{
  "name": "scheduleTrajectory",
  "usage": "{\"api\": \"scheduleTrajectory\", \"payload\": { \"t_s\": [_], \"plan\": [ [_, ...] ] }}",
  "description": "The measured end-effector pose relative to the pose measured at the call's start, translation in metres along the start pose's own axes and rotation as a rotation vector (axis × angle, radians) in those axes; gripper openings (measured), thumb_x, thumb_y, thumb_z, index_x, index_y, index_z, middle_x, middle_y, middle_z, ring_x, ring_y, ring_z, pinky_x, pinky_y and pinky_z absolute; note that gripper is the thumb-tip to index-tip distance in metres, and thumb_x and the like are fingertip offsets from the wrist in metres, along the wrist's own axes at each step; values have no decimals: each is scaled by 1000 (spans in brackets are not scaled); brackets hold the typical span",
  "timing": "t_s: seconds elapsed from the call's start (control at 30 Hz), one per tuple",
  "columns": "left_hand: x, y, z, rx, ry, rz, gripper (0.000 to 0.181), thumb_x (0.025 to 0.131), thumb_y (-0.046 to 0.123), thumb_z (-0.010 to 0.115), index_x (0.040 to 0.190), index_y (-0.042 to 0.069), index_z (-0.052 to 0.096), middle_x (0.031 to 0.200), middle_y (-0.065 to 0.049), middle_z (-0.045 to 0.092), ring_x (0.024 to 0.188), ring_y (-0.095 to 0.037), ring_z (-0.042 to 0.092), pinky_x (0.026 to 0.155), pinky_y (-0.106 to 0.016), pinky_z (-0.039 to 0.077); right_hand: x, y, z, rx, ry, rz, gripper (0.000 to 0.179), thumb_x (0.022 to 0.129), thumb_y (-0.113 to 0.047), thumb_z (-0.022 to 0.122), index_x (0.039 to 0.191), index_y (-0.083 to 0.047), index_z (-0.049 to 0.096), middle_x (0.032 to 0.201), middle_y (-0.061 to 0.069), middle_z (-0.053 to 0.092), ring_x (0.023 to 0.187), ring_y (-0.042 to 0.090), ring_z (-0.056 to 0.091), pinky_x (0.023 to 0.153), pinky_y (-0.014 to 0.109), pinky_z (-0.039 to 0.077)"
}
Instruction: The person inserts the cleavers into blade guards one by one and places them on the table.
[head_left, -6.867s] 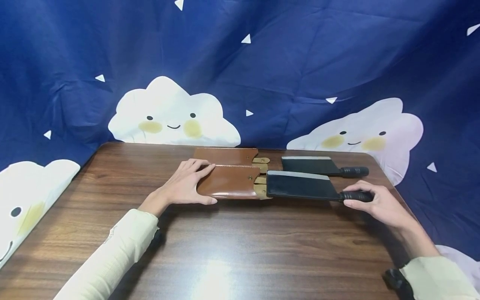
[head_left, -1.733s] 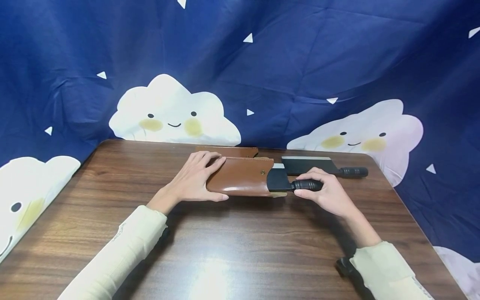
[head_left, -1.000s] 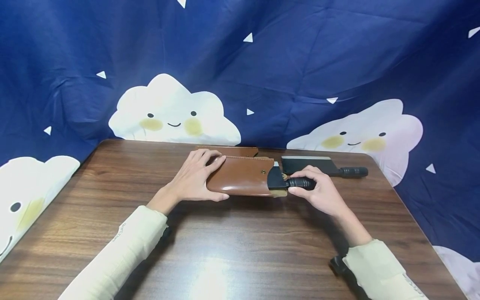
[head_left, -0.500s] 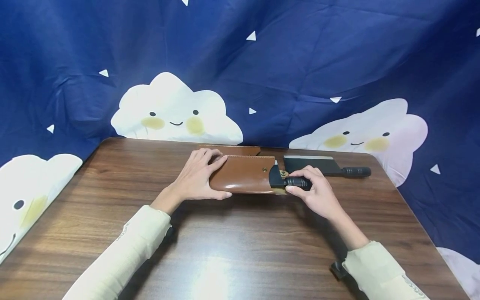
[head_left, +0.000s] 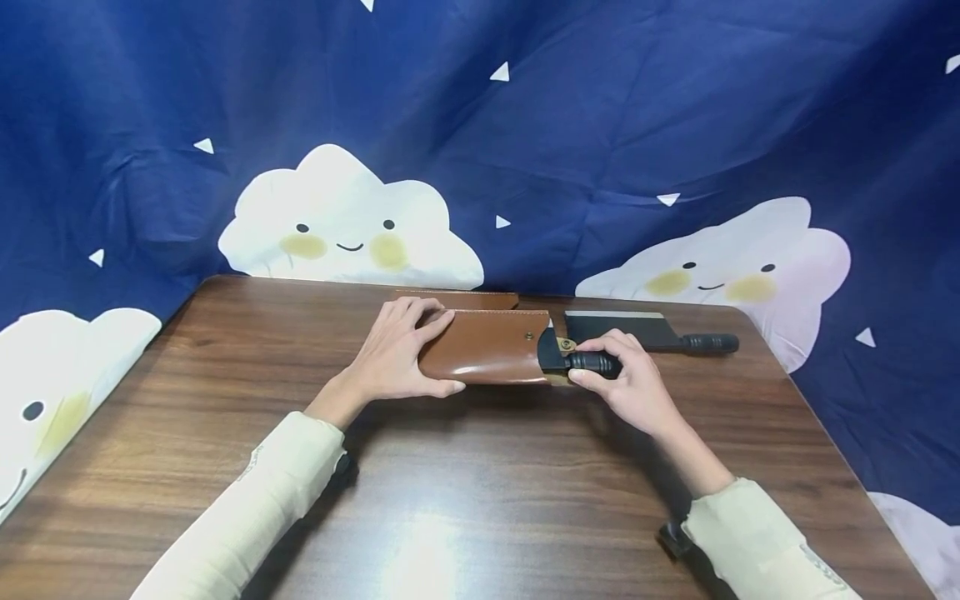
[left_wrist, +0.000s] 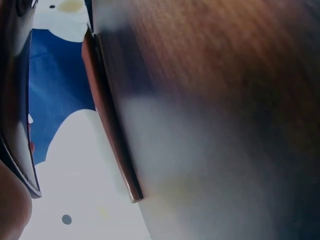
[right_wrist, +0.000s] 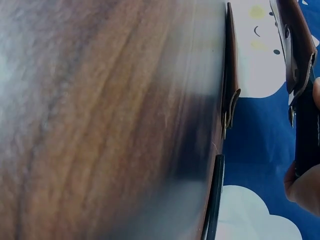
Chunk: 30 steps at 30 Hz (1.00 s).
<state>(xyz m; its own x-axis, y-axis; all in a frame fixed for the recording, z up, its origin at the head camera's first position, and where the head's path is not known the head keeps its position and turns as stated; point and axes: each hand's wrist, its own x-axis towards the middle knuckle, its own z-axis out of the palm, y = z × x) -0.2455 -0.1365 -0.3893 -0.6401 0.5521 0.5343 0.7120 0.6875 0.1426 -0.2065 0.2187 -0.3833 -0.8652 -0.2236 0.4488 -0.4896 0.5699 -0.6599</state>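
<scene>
Over the worktop [head_left: 525, 467], toward its far edge, you seem to be sheathing the cleaver [head_left: 551, 353], likely needing next to seat it fully and fasten the strap [head_left: 566, 344], with its handle [head_left: 596, 363] pinched in your right grip [head_left: 633, 385] and the sheath's [head_left: 486, 347] opposite end clasped by your left grip [head_left: 396, 354].

Looks like glossy leather on the near sheath [head_left: 483, 348], ridged plastic on the held handle [head_left: 592, 362], shiny wood on the table [head_left: 540, 492], creased cloth on the backdrop [head_left: 562, 108].
</scene>
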Motion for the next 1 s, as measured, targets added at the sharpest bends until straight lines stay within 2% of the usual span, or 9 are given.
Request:
{"api": "scheduleTrajectory", "payload": {
  "t_s": [0.13, 0.37, 0.6, 0.83, 1.0],
  "plan": [
    [0, 1, 1, 18, -16, 15, 102, 67, 77, 67, 140, 6, 62, 130, -11, 54, 118, -32, 45, 99, -50, 32, -2, 0, -1, -15, -23, 3, 28, 78, -8, 88, 103, -6, 75, 97, 3, 67, 94, 16, 49, 79, 29, 37],
    [-1, 0, 5, 81, -54, 77, 103, 69, 80, 63, 141, 6, 60, 131, -13, 53, 118, -32, 46, 101, -50, 33, -11, 2, -2, -48, -74, 63, 26, 79, -11, 87, 102, -9, 74, 97, 0, 67, 95, 16, 49, 80, 30, 38],
    [-5, -1, 5, 147, -114, 127, 105, 75, 84, 55, 147, 7, 54, 138, -15, 51, 123, -33, 45, 107, -50, 32, -16, 4, 1, -54, -81, 51, 23, 79, -13, 87, 99, -11, 74, 94, -3, 66, 90, 16, 47, 76, 29, 37],
    [-10, -1, 5, 181, -147, 122, 105, 79, 85, 50, 150, 8, 50, 141, -16, 51, 126, -35, 46, 111, -50, 30, -15, 8, 3, -44, -110, 56, 23, 80, -14, 87, 100, -11, 74, 94, -3, 66, 90, 15, 47, 77, 31, 38],
    [-12, 1, 5, 198, -231, 88, 105, 81, 85, 48, 153, 9, 45, 147, -16, 47, 134, -35, 42, 115, -51, 26, -14, 10, 5, -30, -154, 87, 23, 82, -14, 85, 101, -9, 73, 97, -1, 66, 92, 17, 48, 79, 33, 39]
  ]
}}
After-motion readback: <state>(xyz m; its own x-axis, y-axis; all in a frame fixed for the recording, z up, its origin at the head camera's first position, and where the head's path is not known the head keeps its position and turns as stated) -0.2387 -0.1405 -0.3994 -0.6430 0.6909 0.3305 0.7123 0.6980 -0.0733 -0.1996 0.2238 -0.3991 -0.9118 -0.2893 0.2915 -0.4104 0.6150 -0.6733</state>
